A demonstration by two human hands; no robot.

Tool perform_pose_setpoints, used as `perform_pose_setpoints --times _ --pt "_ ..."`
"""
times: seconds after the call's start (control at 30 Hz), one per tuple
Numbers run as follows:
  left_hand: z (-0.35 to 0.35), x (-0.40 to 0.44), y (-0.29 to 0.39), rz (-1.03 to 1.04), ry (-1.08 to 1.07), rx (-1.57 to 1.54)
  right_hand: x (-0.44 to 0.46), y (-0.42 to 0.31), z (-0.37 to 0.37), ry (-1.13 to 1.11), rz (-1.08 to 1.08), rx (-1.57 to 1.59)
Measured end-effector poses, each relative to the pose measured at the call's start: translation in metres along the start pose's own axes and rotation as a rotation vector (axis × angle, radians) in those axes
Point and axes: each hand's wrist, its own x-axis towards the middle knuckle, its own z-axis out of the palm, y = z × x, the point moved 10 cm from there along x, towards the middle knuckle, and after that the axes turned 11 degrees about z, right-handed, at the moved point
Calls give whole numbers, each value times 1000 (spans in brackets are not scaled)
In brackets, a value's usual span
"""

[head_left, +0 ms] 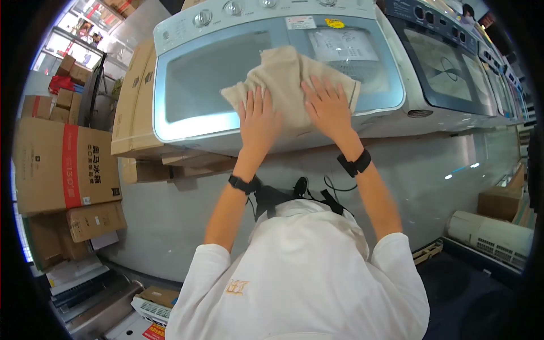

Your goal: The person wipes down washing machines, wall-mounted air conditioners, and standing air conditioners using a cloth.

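Note:
A beige cloth (286, 73) lies spread and wrinkled over the front middle of a twin-tub washing machine's lid (215, 79). My left hand (259, 119) rests on the cloth's left part, fingers stretched out and slightly blurred. On the right part of the cloth lies my right hand (330, 107), palm down with its fingers spread. Neither hand is wrapped round anything. Under the cloth, the seam between the two lid windows is partly hidden. A paper sheet (343, 45) shows behind the right window, and a yellow sticker (335, 23) sits above it.
More washing machines (445, 68) stand in a row to the right. Tall cardboard boxes (133, 102) lean against the left side. A large refrigerator carton (68, 164) is stacked further left. Cables (334, 187) lie on the grey floor, and a white appliance unit (490, 238) sits at the right.

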Motion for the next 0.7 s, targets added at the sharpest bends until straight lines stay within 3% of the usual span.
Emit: perform_pose_setpoints --times 0.3,0.4,0.47,0.7 --pt "8 6 9 53 -86 -45 0 56 10 -88 88 240" --pt "20 18 10 45 -149 -44 -4 47 12 -18 78 4" --pt "22 20 11 24 -191 -14 -16 53 11 -66 214 -27" --pt "12 19 12 134 -239 -162 -22 77 -4 -129 246 96"
